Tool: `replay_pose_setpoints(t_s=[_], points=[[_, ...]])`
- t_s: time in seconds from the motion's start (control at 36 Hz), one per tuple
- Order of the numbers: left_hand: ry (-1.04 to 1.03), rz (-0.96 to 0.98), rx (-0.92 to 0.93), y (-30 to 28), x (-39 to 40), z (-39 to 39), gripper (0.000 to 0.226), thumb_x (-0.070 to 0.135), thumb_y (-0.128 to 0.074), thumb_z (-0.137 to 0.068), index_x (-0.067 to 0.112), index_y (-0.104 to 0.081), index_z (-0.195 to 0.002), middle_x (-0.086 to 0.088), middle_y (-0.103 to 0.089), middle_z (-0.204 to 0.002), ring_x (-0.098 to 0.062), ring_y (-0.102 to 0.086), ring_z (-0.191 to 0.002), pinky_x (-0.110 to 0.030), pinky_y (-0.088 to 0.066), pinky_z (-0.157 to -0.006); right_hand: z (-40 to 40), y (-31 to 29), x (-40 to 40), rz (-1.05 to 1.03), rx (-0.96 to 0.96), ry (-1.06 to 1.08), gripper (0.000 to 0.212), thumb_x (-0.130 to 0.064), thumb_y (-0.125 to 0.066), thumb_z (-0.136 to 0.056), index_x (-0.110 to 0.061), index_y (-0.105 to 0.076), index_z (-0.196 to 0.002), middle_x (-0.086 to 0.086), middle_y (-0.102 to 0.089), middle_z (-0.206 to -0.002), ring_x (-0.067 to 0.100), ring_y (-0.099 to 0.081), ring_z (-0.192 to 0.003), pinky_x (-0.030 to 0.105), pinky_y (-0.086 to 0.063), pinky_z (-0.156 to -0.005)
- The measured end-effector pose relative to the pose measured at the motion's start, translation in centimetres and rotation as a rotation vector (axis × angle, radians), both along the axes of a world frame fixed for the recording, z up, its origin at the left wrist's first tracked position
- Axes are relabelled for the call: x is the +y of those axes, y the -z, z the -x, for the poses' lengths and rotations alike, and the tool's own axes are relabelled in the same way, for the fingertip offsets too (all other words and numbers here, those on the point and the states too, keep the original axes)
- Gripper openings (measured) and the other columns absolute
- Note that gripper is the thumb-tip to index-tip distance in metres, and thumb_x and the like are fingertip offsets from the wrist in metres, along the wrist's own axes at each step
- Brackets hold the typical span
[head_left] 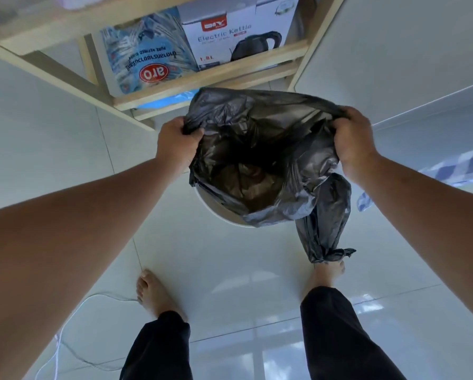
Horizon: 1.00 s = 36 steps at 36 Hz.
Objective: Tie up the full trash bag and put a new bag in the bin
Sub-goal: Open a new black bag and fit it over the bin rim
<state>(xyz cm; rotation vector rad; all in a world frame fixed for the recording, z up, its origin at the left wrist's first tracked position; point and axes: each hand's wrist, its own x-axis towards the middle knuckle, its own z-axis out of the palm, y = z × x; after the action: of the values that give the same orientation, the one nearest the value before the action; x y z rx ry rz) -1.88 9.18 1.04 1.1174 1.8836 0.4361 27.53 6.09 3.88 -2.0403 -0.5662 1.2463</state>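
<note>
A new black trash bag (260, 149) hangs open-mouthed over a round white bin (216, 208), whose near rim shows below the bag. My left hand (179, 144) grips the bag's left rim and my right hand (353, 144) grips its right rim, pulling the mouth wide. To the right of the bin stands a second black bag (326, 218), knotted at its top near my right foot.
A wooden shelf (208, 78) stands behind the bin and holds an electric kettle box (238, 39) and a blue-white packet (145, 56). My bare feet stand on the glossy tiled floor. A white cable (57, 349) lies at lower left. Blue checked cloth (460, 165) is at right.
</note>
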Motion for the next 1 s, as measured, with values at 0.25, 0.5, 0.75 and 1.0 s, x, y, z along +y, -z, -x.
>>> replay_pose_setpoints(t_s=[0.25,0.5,0.75,1.0], points=[[0.091,0.07,0.218,-0.4,-0.6,1.3,0.031,0.024,-0.079,-0.076,0.02,-0.058,-0.099,0.005,-0.058,-0.078,-0.012,-0.055,-0.071,-0.006,-0.037,-0.044,-0.9,1.7,-0.4,0.32,-0.653,-0.746,0.019,-0.009,-0.056,-0.077,-0.008,-0.066,-0.092,0.014,-0.063,-0.091,0.033,-0.055,-0.078,0.027,-0.041,-0.063],[-0.325,0.37,-0.353,-0.3,-0.1,4.0,0.004,0.008,-0.065,-0.09,0.011,-0.065,-0.088,-0.004,-0.071,-0.088,-0.009,-0.068,-0.072,-0.026,-0.058,-0.065,-1.7,2.2,-0.1,0.418,-0.285,-0.307,0.021,-0.007,-0.048,-0.091,-0.008,-0.067,-0.101,0.008,-0.066,-0.082,0.018,-0.069,-0.067,0.035,-0.062,-0.071],[-0.425,0.571,-0.372,0.1,3.8,2.2,0.013,0.029,-0.063,-0.079,0.017,-0.067,-0.081,-0.007,-0.072,-0.086,-0.024,-0.067,-0.07,-0.031,-0.055,-0.068,-0.6,4.5,3.5,0.417,0.164,0.277,0.023,-0.007,-0.032,-0.094,-0.013,-0.052,-0.084,0.005,-0.05,-0.072,0.016,-0.044,-0.052,0.012,-0.037,-0.034],[-0.459,0.418,-0.293,2.6,5.7,-1.4,0.037,0.048,-0.058,-0.09,0.017,-0.058,-0.068,0.002,-0.057,-0.051,-0.015,-0.052,-0.04,-0.015,-0.038,-0.043,-1.5,6.9,6.4,0.245,0.197,0.219,0.031,-0.012,-0.05,-0.089,-0.008,-0.067,-0.115,0.011,-0.072,-0.104,0.026,-0.069,-0.072,0.026,-0.054,-0.044]])
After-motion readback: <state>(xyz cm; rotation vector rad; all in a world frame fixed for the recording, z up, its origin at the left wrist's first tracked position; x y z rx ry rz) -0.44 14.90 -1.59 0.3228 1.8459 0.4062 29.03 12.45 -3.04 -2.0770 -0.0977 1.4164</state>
